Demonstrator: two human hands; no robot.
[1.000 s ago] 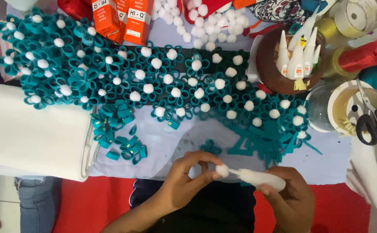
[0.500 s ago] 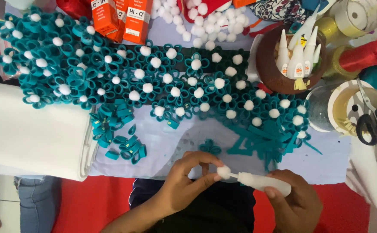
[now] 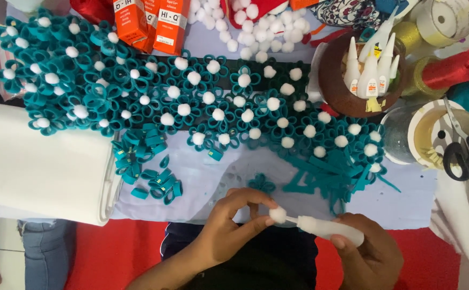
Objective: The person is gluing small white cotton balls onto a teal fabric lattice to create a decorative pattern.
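We see two bare hands, the left hand [image 3: 229, 223] and the right hand [image 3: 371, 255], with no rings, watch or gloves. Both forearms are bare too, no sleeves showing. Below them we wear dark clothing [image 3: 266, 263].

Big spread of teal loop flowers [image 3: 191, 107] w/ white pompom centres across the worktop [image 3: 207, 177]. Loose teal loops [image 3: 148, 166] just beside a white foam roll [image 3: 36, 161] at left. Orange boxes [image 3: 148, 21] at top, next to a heap of white pompoms [image 3: 245, 21]. Brown bowl [image 3: 342, 86] holds upright glue bottles. Black scissors [image 3: 462, 153] lie across a pale tape roll [image 3: 433, 134]. Red spool [image 3: 449, 67] and gold ribbon roll [image 3: 444, 19] at far right. Teal strips [image 3: 325, 177] lie near the bottom edge of the flowers.
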